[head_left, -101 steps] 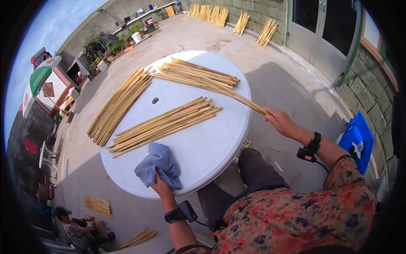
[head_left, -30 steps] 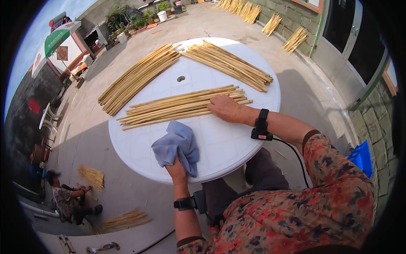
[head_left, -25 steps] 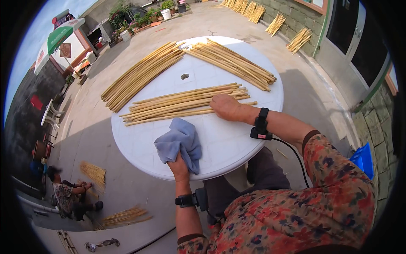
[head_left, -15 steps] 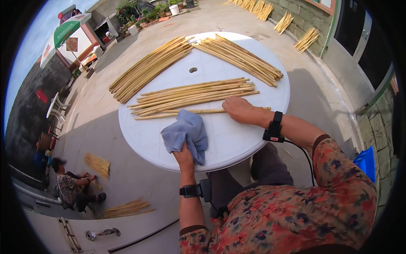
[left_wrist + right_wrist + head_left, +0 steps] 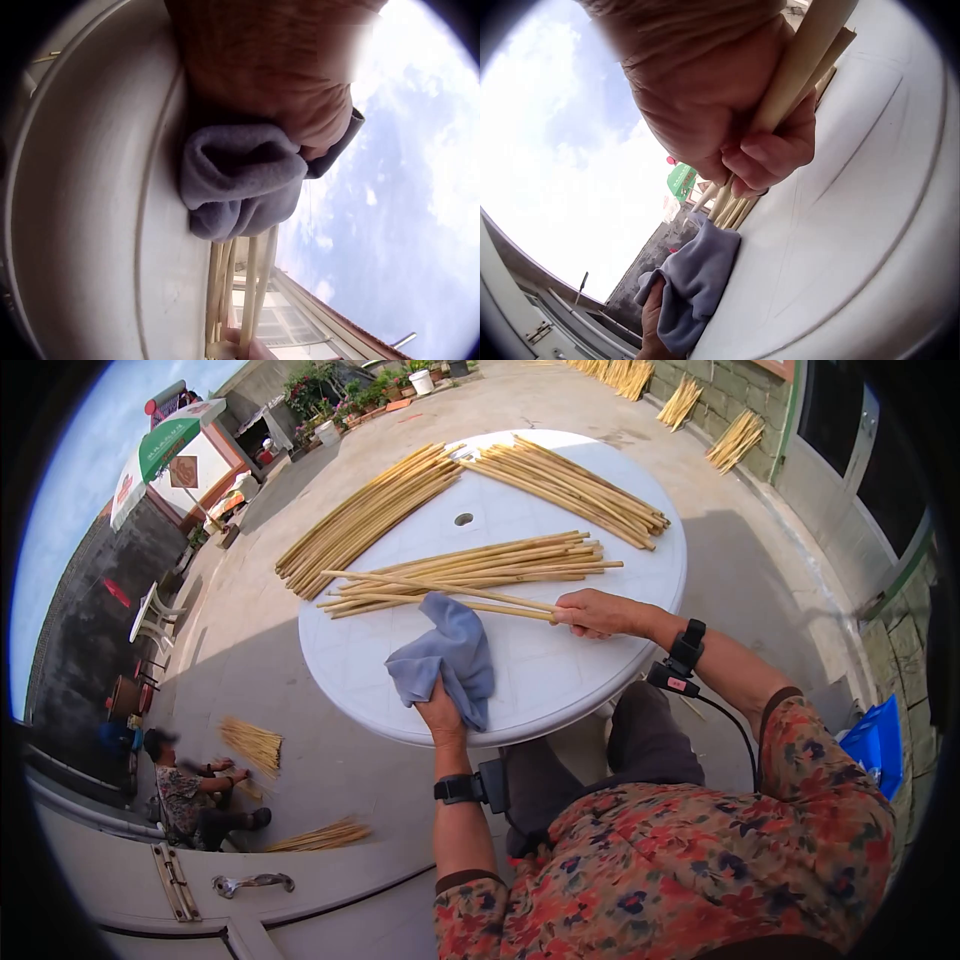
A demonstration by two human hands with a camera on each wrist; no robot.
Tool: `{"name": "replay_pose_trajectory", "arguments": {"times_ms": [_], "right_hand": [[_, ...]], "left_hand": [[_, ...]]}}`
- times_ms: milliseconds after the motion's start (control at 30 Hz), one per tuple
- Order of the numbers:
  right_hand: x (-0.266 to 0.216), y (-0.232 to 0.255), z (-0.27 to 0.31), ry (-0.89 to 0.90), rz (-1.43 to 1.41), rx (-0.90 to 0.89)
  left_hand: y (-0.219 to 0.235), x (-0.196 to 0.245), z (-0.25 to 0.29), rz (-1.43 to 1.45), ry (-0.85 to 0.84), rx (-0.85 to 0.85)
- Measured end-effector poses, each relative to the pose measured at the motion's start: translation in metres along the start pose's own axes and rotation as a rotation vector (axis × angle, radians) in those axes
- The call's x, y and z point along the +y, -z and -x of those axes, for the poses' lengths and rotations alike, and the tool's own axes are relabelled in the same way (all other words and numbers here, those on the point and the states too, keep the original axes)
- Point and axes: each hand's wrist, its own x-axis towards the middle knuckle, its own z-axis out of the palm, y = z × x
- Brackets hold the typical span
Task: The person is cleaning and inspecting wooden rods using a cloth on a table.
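Note:
My right hand (image 5: 597,612) grips two pale yellow sticks (image 5: 490,595), like dried plant stalks, near their right ends. In the right wrist view the fingers curl round these stalks (image 5: 791,75). My left hand (image 5: 440,712) holds a blue-grey cloth (image 5: 450,660) at the near edge of the white round table (image 5: 560,685); the folded cloth (image 5: 244,176) also fills the left wrist view. The held stalks' far ends spread slightly and overlap the middle bundle of stalks (image 5: 500,563). Part of one passes behind the cloth's top corner.
Two more stalk bundles lie at the table's back, one left (image 5: 370,515) and one right (image 5: 570,490). A seated person (image 5: 190,790) handles stalks on the ground at lower left. A blue container (image 5: 880,745) stands at right. Stalks lean on the back wall (image 5: 735,440).
At first the right hand held stalks at the back right bundle, then let go there. It has since taken two from the middle bundle and raised their right ends. The left hand keeps the cloth.

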Motion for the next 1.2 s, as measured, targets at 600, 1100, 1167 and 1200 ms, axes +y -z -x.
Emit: {"name": "replay_pose_trajectory", "arguments": {"times_ms": [600, 1100, 1167, 1200], "right_hand": [[-0.024, -0.046, 0.026, 0.104, -0.277, -0.040], [0.001, -0.110, 0.018, 0.319, 0.169, 0.169], [-0.003, -0.105, 0.036, 0.246, 0.209, 0.137], [-0.001, -0.104, 0.046, 0.246, 0.205, 0.126]], "left_hand": [[-0.047, 0.036, 0.025, 0.624, 0.347, -0.117], [-0.079, 0.009, 0.027, 0.460, 0.299, 0.056], [-0.074, 0.011, 0.017, 0.442, 0.278, 0.074], [-0.069, 0.013, 0.012, 0.429, 0.253, 0.091]]}}
